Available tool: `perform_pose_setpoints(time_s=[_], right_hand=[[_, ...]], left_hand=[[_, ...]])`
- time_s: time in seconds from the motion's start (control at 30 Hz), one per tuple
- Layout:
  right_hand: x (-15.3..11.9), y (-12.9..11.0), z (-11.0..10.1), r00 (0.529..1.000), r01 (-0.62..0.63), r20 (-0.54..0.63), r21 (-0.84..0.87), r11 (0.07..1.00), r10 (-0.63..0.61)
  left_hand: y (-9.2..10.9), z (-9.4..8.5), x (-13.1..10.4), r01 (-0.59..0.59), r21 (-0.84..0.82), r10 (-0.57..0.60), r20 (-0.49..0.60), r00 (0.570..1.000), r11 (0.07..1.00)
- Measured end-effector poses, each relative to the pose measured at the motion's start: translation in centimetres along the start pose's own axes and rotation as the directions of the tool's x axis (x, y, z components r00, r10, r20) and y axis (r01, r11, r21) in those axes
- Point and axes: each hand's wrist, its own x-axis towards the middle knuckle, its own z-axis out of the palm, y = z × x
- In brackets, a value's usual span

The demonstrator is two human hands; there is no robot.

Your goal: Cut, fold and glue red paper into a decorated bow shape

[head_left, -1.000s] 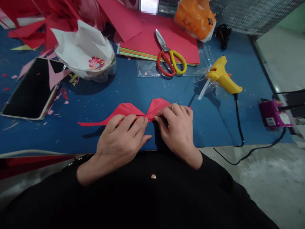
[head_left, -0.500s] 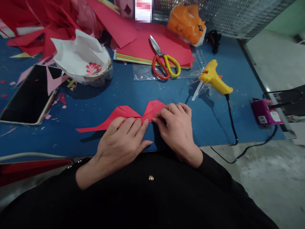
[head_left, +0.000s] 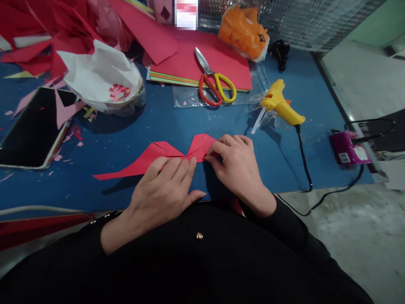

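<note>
A folded red paper (head_left: 142, 161) lies on the blue table, with two raised folds and a thin tail pointing left. My left hand (head_left: 164, 183) rests flat on its lower edge, fingers together and thumb stretched out to the right. At the paper's right end, my right hand (head_left: 234, 164) pinches the edge between thumb and fingers. The paper's part beneath the left fingers is hidden.
Scissors (head_left: 207, 69) lie on stacked coloured paper (head_left: 234, 63). A yellow glue gun (head_left: 283, 103) sits at the right, near a purple power box (head_left: 348, 147). A paper-lined bowl (head_left: 95, 80) and a phone (head_left: 34, 126) are at the left.
The whole view has shifted slightly, so table objects appear a little further left. My right hand still pinches the paper's right end, and more of the paper shows between my hands.
</note>
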Motion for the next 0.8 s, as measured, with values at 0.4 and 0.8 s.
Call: perform_pose_setpoints(time_s=[0.4,0.8], right_hand=[[-0.1,2.3,-0.6,0.990,-0.142,0.008,0.167,0.976,0.142],[-0.1,2.9,-0.9,0.984,-0.175,0.008,0.184,0.967,0.177]], left_hand=[[0.3,0.0,0.5,-0.016,0.033,0.014,0.058,0.998,0.999],[0.7,-0.1,1.0,-0.029,0.069,0.023,0.080,0.997,0.997]])
